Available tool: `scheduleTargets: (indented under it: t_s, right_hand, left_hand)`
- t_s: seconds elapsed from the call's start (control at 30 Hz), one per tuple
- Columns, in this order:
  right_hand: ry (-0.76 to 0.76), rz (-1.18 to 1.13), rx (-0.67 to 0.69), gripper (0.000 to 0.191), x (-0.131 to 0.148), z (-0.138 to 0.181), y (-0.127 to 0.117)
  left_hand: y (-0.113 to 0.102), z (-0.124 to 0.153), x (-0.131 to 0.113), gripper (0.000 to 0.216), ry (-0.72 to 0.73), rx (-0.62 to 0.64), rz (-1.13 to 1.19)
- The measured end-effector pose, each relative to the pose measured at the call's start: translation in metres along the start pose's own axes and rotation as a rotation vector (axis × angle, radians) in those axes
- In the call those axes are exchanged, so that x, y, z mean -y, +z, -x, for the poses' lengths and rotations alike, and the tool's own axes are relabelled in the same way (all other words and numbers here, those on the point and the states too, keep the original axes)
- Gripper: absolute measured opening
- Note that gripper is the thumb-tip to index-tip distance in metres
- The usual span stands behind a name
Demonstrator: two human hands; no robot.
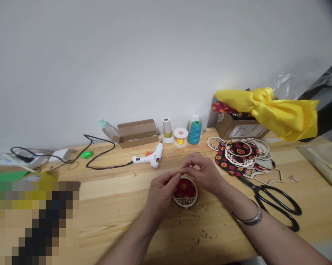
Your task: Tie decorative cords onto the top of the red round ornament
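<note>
A small round ornament point(184, 187) with dark red patterned fabric, a pale wooden rim and lattice across its lower part lies between my hands, above the wooden table. My left hand point(162, 189) grips its upper left edge, thumb and fingers pressed together. Close by at the top of the rim, my right hand point(203, 173) is closed in a pinch; whatever is between its fingertips is too small to make out. Thin yellow cord point(175, 161) loops from a white spool point(180, 133) on the table behind my hands.
Behind stand a white glue gun point(148, 159), a cardboard box point(138, 139) and a teal thread cone point(194, 132). At right lie black-handled scissors point(276, 198) beside piled wooden frames and fabric point(232, 162). Yellow cloth point(287, 114) hangs over a carton point(237, 127). A black cable point(105, 168) runs left.
</note>
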State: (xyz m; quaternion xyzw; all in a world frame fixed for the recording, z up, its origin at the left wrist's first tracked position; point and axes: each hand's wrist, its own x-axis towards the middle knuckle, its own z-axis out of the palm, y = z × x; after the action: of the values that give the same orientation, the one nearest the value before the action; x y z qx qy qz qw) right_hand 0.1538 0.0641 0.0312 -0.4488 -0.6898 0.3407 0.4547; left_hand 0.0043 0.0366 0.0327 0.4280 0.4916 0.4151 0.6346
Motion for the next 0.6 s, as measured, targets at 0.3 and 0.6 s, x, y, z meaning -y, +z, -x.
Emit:
scheduleTargets:
  t_s: [0.3,0.6]
  right_hand:
    - [0.087,-0.055,-0.064,0.009,0.0018,-0.0035,-0.0035]
    - [0.358,-0.4,0.144,0.02,0.0,-0.0023,-0.0009]
  left_hand:
    - [-0.0006,-0.001,-0.0002,0.025,-0.031,-0.056,-0.005]
    - [0.0003,0.0004,-0.0029,0.027,-0.016,-0.068,0.028]
